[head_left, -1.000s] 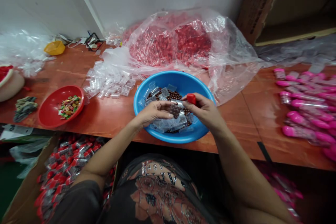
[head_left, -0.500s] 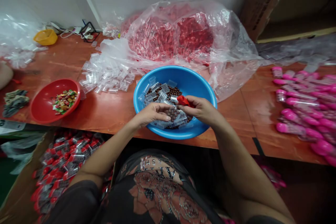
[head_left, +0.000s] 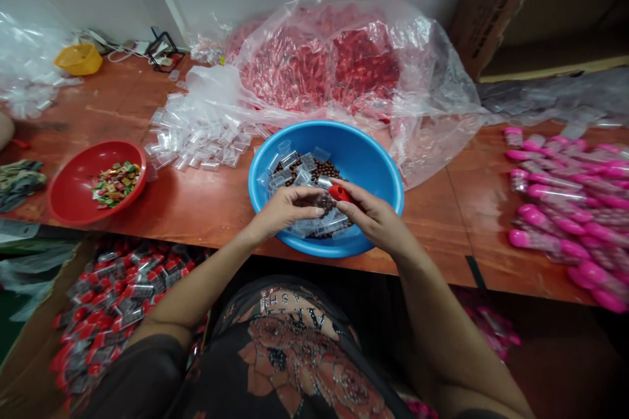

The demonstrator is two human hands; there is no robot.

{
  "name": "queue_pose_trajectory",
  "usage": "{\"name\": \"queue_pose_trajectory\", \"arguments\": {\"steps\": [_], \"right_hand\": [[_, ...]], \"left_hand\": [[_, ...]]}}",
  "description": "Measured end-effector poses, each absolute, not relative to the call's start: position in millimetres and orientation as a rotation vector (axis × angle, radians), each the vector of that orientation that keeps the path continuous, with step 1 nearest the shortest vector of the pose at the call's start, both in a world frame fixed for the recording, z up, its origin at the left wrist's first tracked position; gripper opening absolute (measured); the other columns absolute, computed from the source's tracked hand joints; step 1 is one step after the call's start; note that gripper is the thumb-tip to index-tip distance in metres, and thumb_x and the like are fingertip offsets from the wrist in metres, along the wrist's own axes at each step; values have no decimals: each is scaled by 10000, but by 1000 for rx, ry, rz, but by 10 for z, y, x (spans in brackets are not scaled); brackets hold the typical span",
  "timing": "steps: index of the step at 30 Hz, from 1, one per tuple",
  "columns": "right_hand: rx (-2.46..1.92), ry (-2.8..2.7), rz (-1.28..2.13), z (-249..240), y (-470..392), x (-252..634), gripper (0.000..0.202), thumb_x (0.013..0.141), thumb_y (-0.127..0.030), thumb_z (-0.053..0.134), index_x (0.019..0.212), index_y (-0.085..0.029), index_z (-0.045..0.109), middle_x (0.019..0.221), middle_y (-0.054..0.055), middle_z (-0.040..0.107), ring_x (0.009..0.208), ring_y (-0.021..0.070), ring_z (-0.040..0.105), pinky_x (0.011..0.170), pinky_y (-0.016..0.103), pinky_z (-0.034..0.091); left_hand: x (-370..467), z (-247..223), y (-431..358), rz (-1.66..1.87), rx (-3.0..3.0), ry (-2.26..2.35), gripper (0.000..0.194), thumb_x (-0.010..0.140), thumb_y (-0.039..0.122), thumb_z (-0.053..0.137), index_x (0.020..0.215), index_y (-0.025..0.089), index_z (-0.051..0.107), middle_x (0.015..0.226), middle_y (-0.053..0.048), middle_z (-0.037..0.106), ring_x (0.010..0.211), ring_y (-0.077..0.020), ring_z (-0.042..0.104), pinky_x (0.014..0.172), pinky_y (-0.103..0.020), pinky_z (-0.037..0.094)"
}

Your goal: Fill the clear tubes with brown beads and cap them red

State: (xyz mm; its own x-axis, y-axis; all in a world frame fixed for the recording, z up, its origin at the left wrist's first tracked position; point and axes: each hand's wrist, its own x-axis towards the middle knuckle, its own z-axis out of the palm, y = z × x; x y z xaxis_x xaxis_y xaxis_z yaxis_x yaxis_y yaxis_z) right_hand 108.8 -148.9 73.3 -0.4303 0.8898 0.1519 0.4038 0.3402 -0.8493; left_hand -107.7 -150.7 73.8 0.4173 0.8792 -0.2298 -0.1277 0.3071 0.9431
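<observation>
Since the earlier frame, the red cap (head_left: 339, 193) is coming nearer to the left hand (head_left: 291, 211), and the whole view is shifting a little, so the bench (head_left: 196, 213) is appearing moved too. The fingers of the left hand are pinching what is looking like a small clear container (head_left: 325, 201) with brown balls inside; the blur is hiding its edge, so I cannot tell if the cap is already touching it. The fingers of the right hand (head_left: 371, 213) are pinching the red cap from its sides, perhaps to leave its opening free.

Both hands are working over the blue basin (head_left: 371, 160), probably so that any falling ball is dropping back inside. In it, loose brown balls (head_left: 331, 169) and clear containers (head_left: 308, 161) are lying mixed, within easy reach. Behind the basin, a plastic bag (head_left: 363, 69) is covering many red pieces. To the left, a pile of clear containers (head_left: 206, 144) is spreading near the red bowl (head_left: 63, 190); to the right, pink-capped tubes (head_left: 565, 195) are lying in a heap.
</observation>
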Motion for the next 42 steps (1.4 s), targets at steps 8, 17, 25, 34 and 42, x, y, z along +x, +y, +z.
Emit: {"name": "queue_pose_trajectory", "arguments": {"steps": [8, 17, 25, 34, 42], "right_hand": [[-1086, -2291, 489, 762, -1625, 1079, 488, 1018, -345, 405, 1495, -242, 409, 1117, 102, 658, 990, 202, 666, 818, 345, 575], [-971, -2313, -206, 676, -1681, 944, 678, 871, -483, 614, 1380, -81, 416, 1031, 178, 688, 904, 286, 654, 743, 397, 546], [-971, -2331, -188, 650, -1756, 853, 505, 802, -527, 628, 1138, -152, 589, 844, 105, 704, 746, 227, 647, 637, 331, 482], [-1228, -1758, 988, 719, -1824, 944, 476, 811, -513, 695, 1174, -227, 580, 928, 49, 710, 738, 186, 665, 620, 322, 549], [-1198, -1502, 915, 690, -1924, 780, 351, 873, -430, 654, 1187, -278, 611, 1133, 58, 715, 1021, 234, 678, 898, 430, 553]], "left_hand": [[-1093, 751, -1583, 869, 1290, 976, 405, 732, 284, 786, 1126, 201, 747, 1147, -76, 743, 1069, -218, 679, 1023, -395, 480], [-949, 825, -1732, 962, 1039, 963, 524, 724, 372, 811, 1183, 162, 674, 914, -57, 746, 795, -164, 690, 773, -302, 555], [-638, 740, -1873, 964, 760, 933, 624, 896, 664, 479, 1264, 174, 591, 600, 0, 613, 526, -134, 592, 511, -221, 448], [-738, 888, -1834, 1004, 706, 884, 598, 928, 622, 415, 1339, 201, 517, 505, 37, 523, 396, -106, 455, 413, -207, 378], [-691, 795, -1890, 872, 735, 902, 760, 866, 783, 355, 1312, 194, 532, 542, 12, 564, 413, -121, 497, 402, -211, 388]]}}
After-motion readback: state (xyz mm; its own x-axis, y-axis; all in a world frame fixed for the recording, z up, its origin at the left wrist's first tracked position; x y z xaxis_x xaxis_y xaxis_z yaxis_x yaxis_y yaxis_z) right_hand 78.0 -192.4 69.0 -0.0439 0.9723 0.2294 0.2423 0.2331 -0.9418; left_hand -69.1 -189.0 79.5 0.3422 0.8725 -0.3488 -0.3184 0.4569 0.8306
